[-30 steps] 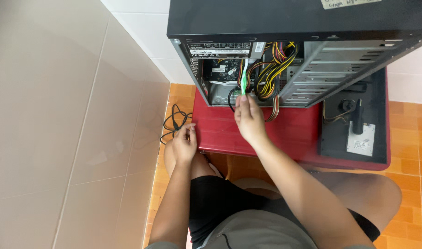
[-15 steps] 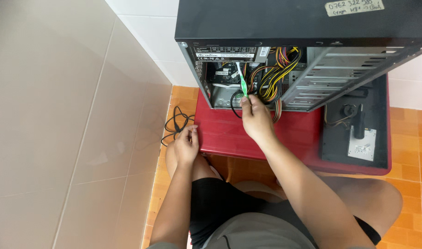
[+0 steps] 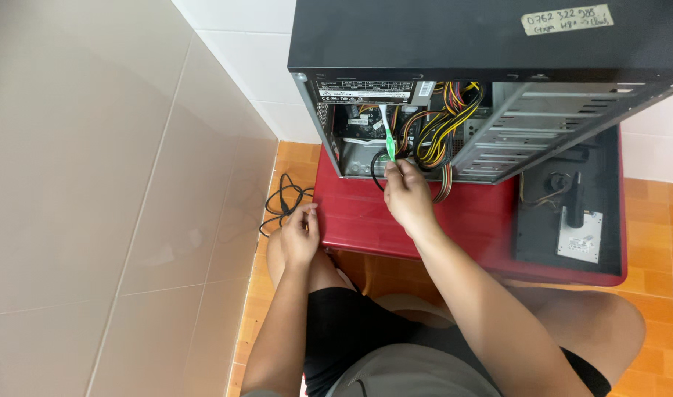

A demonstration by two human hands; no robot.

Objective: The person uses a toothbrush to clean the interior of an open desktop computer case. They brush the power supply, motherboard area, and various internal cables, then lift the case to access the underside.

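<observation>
Screwdriver (image 3: 389, 140) | pinched in right hand (image 3: 408, 197), tip inside computer case (image 3: 454, 44) | left hand (image 3: 300, 237) loosely curled on knee, empty

cream handwritten sticker (image 3: 566, 19): top of black computer case (image 3: 425, 33), right | white-black rectangular label (image 3: 364, 90): on power supply inside case

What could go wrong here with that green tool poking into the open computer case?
1. The right hand holds a green tool among loose yellow and black cables; it may snag or unseat one.
2. The open case stands on a red stool, overhanging it on the right; a push might shift it.
3. The left hand rests at the stool edge, not bracing the case.
</observation>
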